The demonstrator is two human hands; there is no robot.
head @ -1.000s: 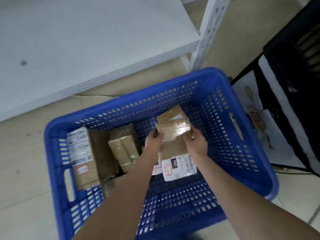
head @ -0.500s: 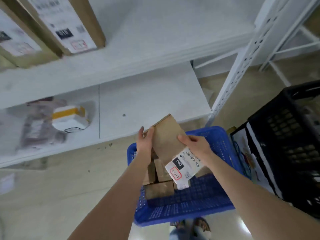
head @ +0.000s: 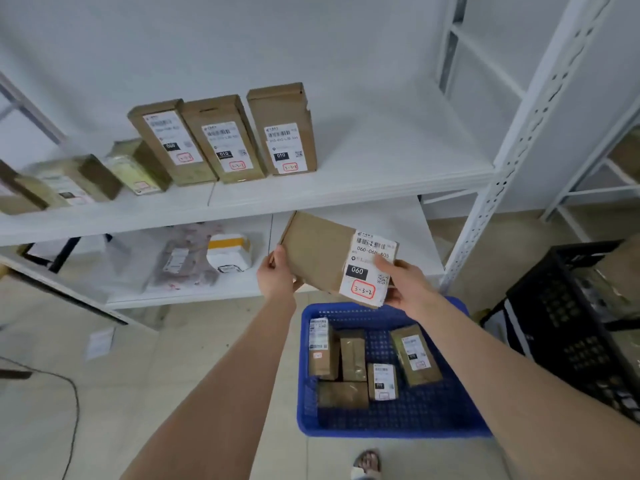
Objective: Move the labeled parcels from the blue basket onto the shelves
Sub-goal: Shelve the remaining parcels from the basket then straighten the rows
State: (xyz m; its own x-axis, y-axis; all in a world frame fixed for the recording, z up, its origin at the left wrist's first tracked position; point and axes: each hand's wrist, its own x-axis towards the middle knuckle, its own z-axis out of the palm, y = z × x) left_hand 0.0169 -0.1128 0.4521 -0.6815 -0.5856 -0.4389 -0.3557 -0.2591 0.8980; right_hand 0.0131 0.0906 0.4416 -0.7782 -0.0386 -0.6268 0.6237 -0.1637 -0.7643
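1. I have a flat brown cardboard parcel with a white shipping label [head: 332, 256] held up between both hands, above the far rim of the blue perforated plastic basket [head: 398, 424] and in front of the front edge of the white metal lower shelf [head: 353, 218].
2. My left hand [head: 278, 277] grips the parcel's bare left end, fingers closed around its edge; my right hand [head: 403, 284] clamps the labelled right end, thumb lying over the label.
3. I judge the step in hand to be the carry: this parcel is out of the basket and not yet shelved.
4. Its label reads "060-06…-A05" under a barcode, "060" in a black box, and a red-ringed handwritten "3-3-2".
5. Next I would lift it to the white upper shelf board [head: 398, 168], where a row of three upright brown cardboard boxes [head: 225, 140] stands near the front edge with bare board to their right; it should be stood on end with the label facing out.
6. Those boxes show "060", "010" and "010" in black boxes; their red-ringed codes look like "3-3-" something, though the blur keeps me from being sure.
7. Five smaller brown parcels [head: 367, 362] are left in the basket, mostly toward its far-left corner; their labels are too small to read.
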